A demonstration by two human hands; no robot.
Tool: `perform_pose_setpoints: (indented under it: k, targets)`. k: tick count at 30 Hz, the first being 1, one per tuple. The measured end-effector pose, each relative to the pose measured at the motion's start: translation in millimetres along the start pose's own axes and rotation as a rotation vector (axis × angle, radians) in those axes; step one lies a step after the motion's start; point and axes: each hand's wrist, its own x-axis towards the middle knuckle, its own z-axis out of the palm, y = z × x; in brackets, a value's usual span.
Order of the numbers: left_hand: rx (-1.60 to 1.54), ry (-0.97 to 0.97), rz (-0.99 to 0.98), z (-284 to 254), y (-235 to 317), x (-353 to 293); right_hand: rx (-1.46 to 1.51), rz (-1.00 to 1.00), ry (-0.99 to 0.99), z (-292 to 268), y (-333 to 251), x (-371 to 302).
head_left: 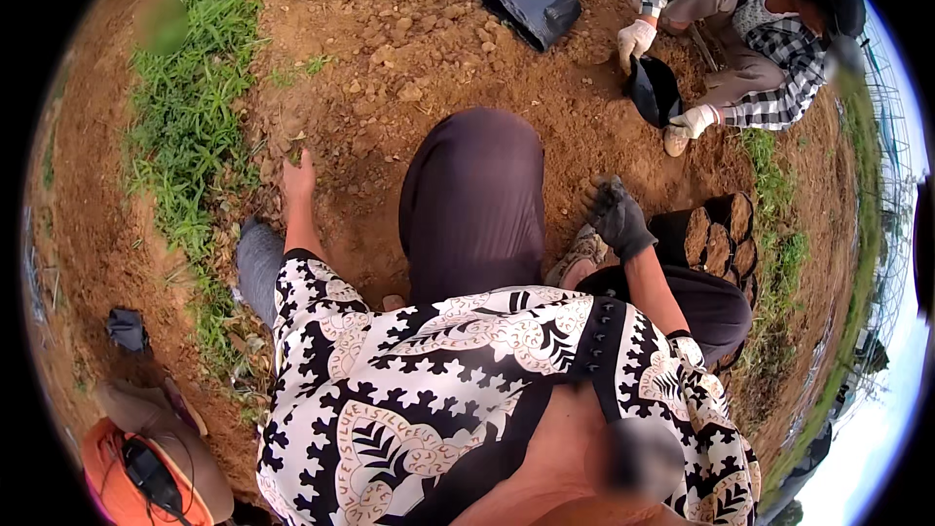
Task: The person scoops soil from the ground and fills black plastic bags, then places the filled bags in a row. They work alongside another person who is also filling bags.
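My bare left hand (299,177) reaches down to the soil beside the weedy strip, its fingers partly extended and apart, with no held thing visible. My right hand (621,218), in a dark, soil-stained work glove, is low over the ground to the right of my knee. Its fingers look loosely spread, and nothing shows in them. Close by on its right stand several black grow bags (716,234) packed with brown soil. Between my hands is my bent knee (477,185) in dark trousers.
A co-worker (750,29) in a checked shirt and white gloves crouches at the upper right, holding a black plastic bag (654,93). Another black bag (534,12) lies on the soil ahead. Weeds (190,107) grow at left; an orange-lined hat (146,468) sits lower left.
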Motion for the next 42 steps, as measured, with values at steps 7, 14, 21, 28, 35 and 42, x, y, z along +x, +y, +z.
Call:
perform_pose_setpoints:
  k: [7,14,21,28,35,42]
  targets:
    - [-0.396,-0.048,-0.032,49,40,-9,-0.107,0.162,0.031,-17,31,40]
    - [-0.182,-0.03,-0.006,129,137,-58,-0.283,0.087,-0.023,-66,57,71]
    - [-0.385,-0.625,0.408,151,200,-92,-0.275,0.208,-0.011,-37,35,123]
    - [0.408,-0.758,0.504,57,271,-68,-0.39,-0.168,0.183,-26,-67,219]
    - [0.295,-0.548,0.304,99,247,-11,-1.284,-0.91,0.287,7,-142,299]
    - [0.142,0.058,0.376,237,236,-68,-1.098,-0.662,0.29,-7,-177,348]
